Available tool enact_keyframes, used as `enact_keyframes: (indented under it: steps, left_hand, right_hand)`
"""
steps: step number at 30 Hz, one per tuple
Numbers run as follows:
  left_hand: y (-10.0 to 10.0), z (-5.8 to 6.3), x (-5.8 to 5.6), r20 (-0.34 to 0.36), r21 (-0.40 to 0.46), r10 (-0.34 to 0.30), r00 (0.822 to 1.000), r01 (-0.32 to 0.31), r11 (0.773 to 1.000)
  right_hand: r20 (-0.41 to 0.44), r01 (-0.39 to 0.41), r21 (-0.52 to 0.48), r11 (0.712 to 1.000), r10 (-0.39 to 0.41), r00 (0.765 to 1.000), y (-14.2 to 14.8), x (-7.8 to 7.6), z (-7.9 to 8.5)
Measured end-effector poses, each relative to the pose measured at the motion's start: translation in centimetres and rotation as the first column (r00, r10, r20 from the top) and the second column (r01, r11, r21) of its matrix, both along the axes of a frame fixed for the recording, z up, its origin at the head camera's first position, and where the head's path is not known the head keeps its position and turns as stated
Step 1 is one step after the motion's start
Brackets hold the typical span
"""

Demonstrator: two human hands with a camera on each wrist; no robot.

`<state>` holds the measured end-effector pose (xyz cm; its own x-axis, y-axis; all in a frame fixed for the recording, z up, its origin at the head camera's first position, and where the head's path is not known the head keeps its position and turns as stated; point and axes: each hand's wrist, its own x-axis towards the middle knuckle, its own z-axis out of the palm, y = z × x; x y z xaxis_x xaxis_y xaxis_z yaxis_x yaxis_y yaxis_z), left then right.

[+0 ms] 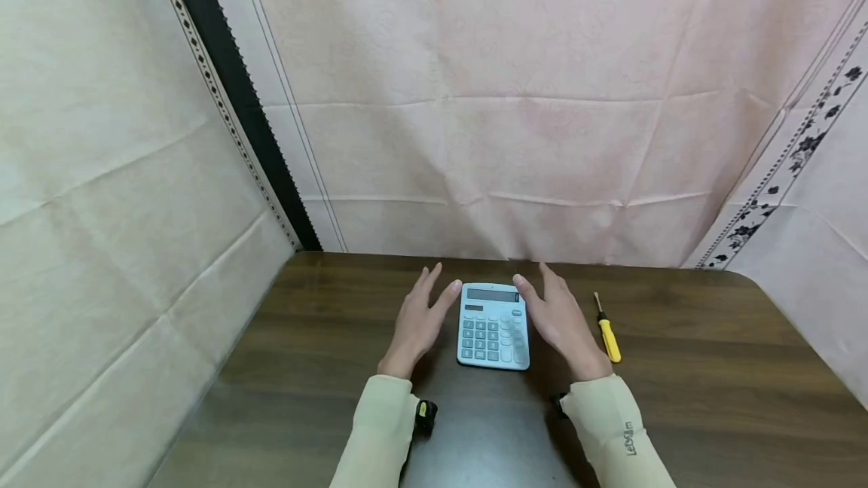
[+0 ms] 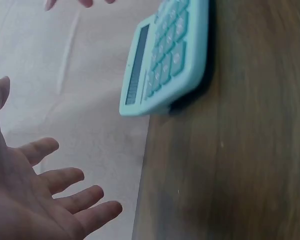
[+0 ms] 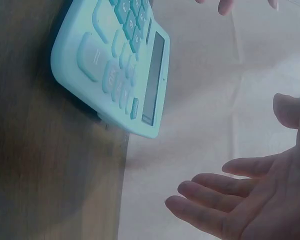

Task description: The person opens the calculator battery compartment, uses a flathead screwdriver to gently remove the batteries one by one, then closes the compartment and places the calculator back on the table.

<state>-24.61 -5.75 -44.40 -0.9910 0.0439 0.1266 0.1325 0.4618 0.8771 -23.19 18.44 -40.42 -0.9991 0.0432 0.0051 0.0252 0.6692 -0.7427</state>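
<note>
- Left hand (image 1: 415, 326) and right hand (image 1: 564, 324) flanked the desktop calculator (image 1: 493, 326), fingers spread, empty.
- It lay face-up, presumably for readable keys (image 1: 480, 335).
- Yellow-handled screwdriver (image 1: 609, 339) lay aside.

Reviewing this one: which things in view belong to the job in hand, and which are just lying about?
Apparently in the job:
pale-blue rectangular calculator
left grip and right grip, open on either side of it

Apparently just lying about:
yellow-handled screwdriver with a slim metal shaft, right of both grips
</note>
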Motion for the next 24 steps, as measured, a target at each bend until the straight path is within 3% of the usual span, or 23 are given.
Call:
enact_keyframes:
  steps: [13, 24]
  left_hand:
    - [0.9, -0.6, 0.1, 0.086, 0.16, -0.028, 0.996, 0.013, 0.987]
    - [1.1, -1.2, 0.2, 0.125, 0.158, -0.039, 0.991, 0.019, 0.987]
  right_hand:
    - [0.056, 0.014, -0.065, 0.998, -0.01, 0.998, 1.5, 0.3, -0.7]
    - [0.129, 0.04, -0.121, 0.992, -0.024, 0.991, 1.7, 0.1, -0.9]
